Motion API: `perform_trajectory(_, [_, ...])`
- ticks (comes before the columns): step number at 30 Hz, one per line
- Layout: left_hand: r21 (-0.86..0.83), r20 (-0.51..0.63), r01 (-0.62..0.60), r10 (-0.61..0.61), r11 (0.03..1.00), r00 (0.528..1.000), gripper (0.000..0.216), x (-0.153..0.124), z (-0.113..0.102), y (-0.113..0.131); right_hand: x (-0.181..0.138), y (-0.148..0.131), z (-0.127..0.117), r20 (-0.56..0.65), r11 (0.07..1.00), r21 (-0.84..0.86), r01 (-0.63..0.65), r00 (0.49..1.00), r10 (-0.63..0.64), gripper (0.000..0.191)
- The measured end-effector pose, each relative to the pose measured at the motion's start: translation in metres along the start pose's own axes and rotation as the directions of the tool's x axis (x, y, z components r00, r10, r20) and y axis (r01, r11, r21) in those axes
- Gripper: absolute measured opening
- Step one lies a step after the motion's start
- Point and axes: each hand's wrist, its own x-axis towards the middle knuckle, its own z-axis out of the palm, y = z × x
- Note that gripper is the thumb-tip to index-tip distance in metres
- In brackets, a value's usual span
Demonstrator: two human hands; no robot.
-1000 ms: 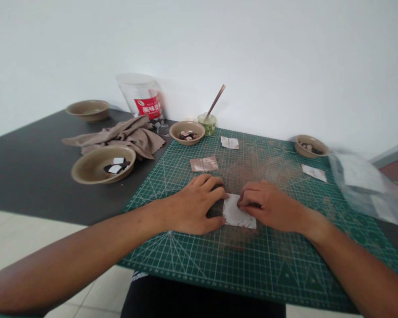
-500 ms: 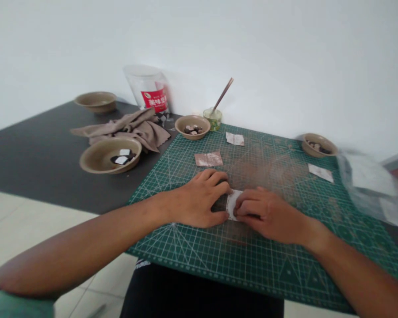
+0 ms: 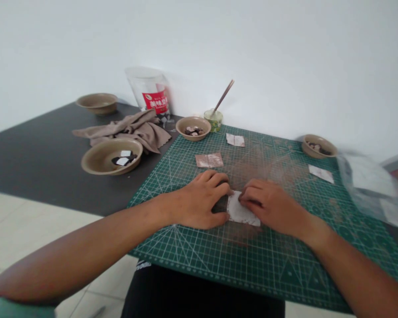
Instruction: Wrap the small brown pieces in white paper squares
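A small white square sheet (image 3: 243, 212) with stained edges lies on the green cutting mat (image 3: 205, 260). My left hand (image 3: 204, 201) grips its left edge against the mat, thumb at the lower corner and a fingertip at the upper one. Over the upper right part of the sheet is my right hand (image 3: 268, 203), its fingers pinched together. A dark bit shows at those fingertips, too small to name. Beyond my hands lie a brownish square sheet (image 3: 208, 160) and a whitish one (image 3: 235, 140); another whitish sheet (image 3: 321, 173) is at the right.
A bowl with dark and white pieces (image 3: 101, 163) stands left, by a crumpled brown cloth (image 3: 142, 130). Behind are a bowl (image 3: 97, 100), a clear jar (image 3: 146, 84), a bowl of small pieces (image 3: 192, 137) and a green cup with a stick (image 3: 215, 119). Right: another bowl (image 3: 318, 152), plastic bag (image 3: 368, 190).
My right hand has shifted slightly up and right, uncovering more of the white sheet, including its lower right corner. My left hand stays at the sheet's left edge.
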Motion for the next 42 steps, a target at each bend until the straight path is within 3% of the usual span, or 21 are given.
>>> perform_trajectory(4, [-0.012,0.013,0.012,-0.012,1.000,1.000,0.051,0.000,-0.001,0.000,-0.005,0.002,-0.004,0.117,0.993,0.085,0.081,0.989,-0.091,0.010])
perform_trajectory(7, [-0.022,0.025,0.002,-0.002,1.000,1.000,0.050,0.001,-0.001,0.000,0.000,-0.006,0.003,0.065,0.990,0.088,0.113,0.991,-0.119,0.009])
perform_trajectory(10, [-0.013,0.020,0.005,-0.004,1.000,1.000,0.048,0.001,-0.001,-0.001,0.007,-0.007,0.004,-0.006,0.999,-0.009,0.035,0.999,-0.036,0.010])
perform_trajectory(13, [-0.010,0.010,0.004,-0.003,1.000,1.000,0.051,0.001,0.000,-0.002,0.007,-0.002,-0.002,0.049,1.000,0.018,0.020,0.999,-0.021,0.009])
perform_trajectory(17, [-0.017,0.009,-0.016,0.017,1.000,1.000,0.051,0.001,0.000,-0.002,0.004,-0.005,-0.001,0.090,0.981,0.153,0.119,0.987,-0.134,0.009])
perform_trajectory(21, [-0.001,0.000,-0.007,0.007,1.000,1.000,0.049,0.001,0.001,-0.002,0.007,-0.004,0.004,-0.030,1.000,0.028,0.010,1.000,-0.010,0.010])
perform_trajectory(23, [-0.002,-0.001,0.005,-0.005,1.000,1.000,0.050,0.001,0.001,-0.002,0.006,-0.002,0.002,-0.012,1.000,0.016,-0.009,1.000,0.009,0.010])
perform_trajectory(26, [-0.018,0.017,0.005,-0.005,1.000,1.000,0.053,0.002,-0.001,-0.002,0.004,-0.004,0.002,0.095,0.986,0.128,0.109,0.988,-0.122,0.009])
perform_trajectory(28, [-0.025,0.032,0.001,0.000,1.000,0.999,0.052,0.002,-0.002,-0.002,0.004,-0.007,0.003,0.079,0.977,0.158,0.140,0.985,-0.154,0.008])
perform_trajectory(33, [-0.023,0.024,0.005,-0.005,1.000,1.000,0.051,0.002,-0.002,-0.002,0.005,0.001,-0.001,-0.023,0.998,0.042,-0.056,0.998,0.057,0.010])
perform_trajectory(38, [-0.033,0.039,0.001,0.001,0.999,0.999,0.051,0.001,-0.002,-0.002,0.004,0.003,-0.002,0.056,0.990,0.124,0.067,0.996,-0.074,0.012])
perform_trajectory(42, [-0.035,0.034,0.001,0.001,0.999,0.999,0.048,0.001,-0.003,-0.002,0.005,-0.001,0.003,-0.012,0.998,0.053,0.016,1.000,-0.015,0.010])
